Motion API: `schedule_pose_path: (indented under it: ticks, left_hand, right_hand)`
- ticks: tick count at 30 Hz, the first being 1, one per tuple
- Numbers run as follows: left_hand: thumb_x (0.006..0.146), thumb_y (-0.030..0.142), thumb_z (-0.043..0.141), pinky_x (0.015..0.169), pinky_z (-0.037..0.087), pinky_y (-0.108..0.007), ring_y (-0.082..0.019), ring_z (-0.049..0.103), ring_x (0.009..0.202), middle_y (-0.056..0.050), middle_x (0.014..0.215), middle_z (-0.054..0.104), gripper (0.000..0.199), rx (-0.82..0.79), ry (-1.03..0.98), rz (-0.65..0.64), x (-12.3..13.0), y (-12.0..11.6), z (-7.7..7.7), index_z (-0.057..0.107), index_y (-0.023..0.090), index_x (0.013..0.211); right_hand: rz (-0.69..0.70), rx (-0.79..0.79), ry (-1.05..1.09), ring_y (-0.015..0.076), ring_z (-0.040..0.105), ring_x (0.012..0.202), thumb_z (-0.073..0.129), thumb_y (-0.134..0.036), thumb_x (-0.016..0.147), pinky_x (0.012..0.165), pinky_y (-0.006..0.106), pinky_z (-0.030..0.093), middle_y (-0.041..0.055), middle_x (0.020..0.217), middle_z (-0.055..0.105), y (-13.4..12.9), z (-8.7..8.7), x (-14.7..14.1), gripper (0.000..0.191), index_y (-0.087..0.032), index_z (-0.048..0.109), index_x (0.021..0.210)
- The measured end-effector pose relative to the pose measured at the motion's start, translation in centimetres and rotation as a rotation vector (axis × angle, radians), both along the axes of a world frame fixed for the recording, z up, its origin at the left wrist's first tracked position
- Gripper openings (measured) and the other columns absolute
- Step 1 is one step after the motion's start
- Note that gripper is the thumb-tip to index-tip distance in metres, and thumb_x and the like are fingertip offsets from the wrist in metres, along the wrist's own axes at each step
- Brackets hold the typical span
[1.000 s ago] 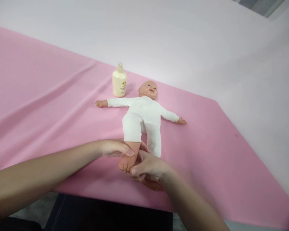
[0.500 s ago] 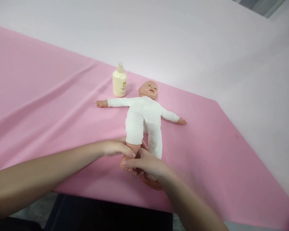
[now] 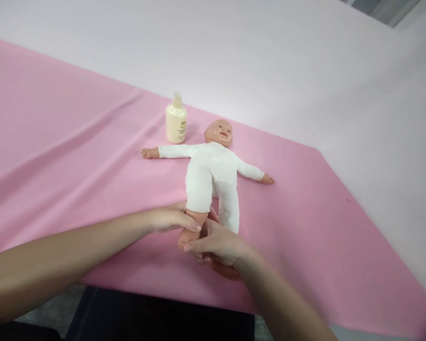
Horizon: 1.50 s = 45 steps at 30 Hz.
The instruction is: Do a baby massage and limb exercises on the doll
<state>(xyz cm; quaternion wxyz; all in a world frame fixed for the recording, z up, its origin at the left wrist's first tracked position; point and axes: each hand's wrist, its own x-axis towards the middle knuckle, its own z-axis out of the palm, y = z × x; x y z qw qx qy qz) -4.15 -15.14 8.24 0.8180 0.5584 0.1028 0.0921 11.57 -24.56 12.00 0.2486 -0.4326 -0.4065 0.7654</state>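
Note:
A baby doll (image 3: 216,166) with a white cloth body lies on its back, arms spread and head away from me. My left hand (image 3: 172,219) is wrapped round the ankle of the doll's leg on the left, thumb on top and the other fingers hidden beneath. Closed on the foot (image 3: 186,237) of that same leg is my right hand (image 3: 216,241), its thumb near the toes and its fingers partly out of sight underneath. The doll's other foot (image 3: 224,270) rests below my right hand, partly covered by it.
A cream pump bottle (image 3: 176,124) stands upright beside the doll's head. Under both lies a pink cloth (image 3: 298,227) with creases on the left, spread over a white table surface (image 3: 270,61). Something dark (image 3: 163,317) shows below the near edge.
My right thumb has slid slightly down and right along the toes, exposing more of the foot. My left hand keeps its hold on the ankle, and the doll's body lies as before.

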Motion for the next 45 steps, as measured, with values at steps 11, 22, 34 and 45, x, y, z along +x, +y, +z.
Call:
schedule_pose_path:
  ticks: [11, 22, 34, 45]
  left_hand:
    - [0.074, 0.022, 0.076, 0.091, 0.06, -0.037, -0.024, 0.073, 0.101, -0.006, 0.106, 0.078, 0.037, 0.056, 0.032, 0.027, 0.2, -0.2, 0.8, 0.071, 0.018, 0.11]
    - [0.079, 0.04, 0.083, 0.09, 0.059, -0.039, -0.024, 0.072, 0.098, -0.006, 0.102, 0.076, 0.041, 0.163, 0.074, 0.121, 0.3, -0.2, 0.1, 0.068, 0.017, 0.11]
    - [0.088, 0.066, 0.071, 0.096, 0.057, -0.042, -0.027, 0.07, 0.106, -0.008, 0.108, 0.076, 0.053, 0.22, 0.032, 0.167, 0.3, -0.3, -0.4, 0.07, 0.018, 0.109]
    - [0.089, 0.075, 0.066, 0.101, 0.057, -0.046, -0.032, 0.071, 0.118, -0.018, 0.129, 0.072, 0.072, 0.108, -0.119, 0.288, 0.4, -0.4, -2.4, 0.062, 0.015, 0.129]
  right_hand:
    - [-0.149, -0.066, 0.018, 0.0074, 0.047, 0.059, 0.087, -0.039, 0.072, 0.049, 0.021, 0.031, -0.003, 0.073, 0.06, -0.1, 0.0, -0.3, 0.035, -0.02, 0.059, 0.083]
    - [-0.125, 0.057, -0.059, 0.009, 0.047, 0.061, 0.089, -0.035, 0.069, 0.053, 0.023, 0.038, -0.0053, 0.066, 0.053, 0.0, -0.3, -0.5, 0.036, -0.02, 0.058, 0.076]
    - [-0.236, -0.012, 0.056, 0.0073, 0.037, 0.051, 0.077, -0.043, 0.082, 0.047, 0.024, 0.025, -0.0073, 0.055, 0.046, -0.4, -0.2, -0.7, 0.033, -0.022, 0.053, 0.072]
    - [-0.321, 0.033, 0.196, 0.0091, 0.04, 0.05, 0.075, -0.065, 0.085, 0.049, 0.024, 0.037, -0.0077, 0.061, 0.051, -0.1, -2.3, -0.8, 0.046, -0.022, 0.059, 0.088]
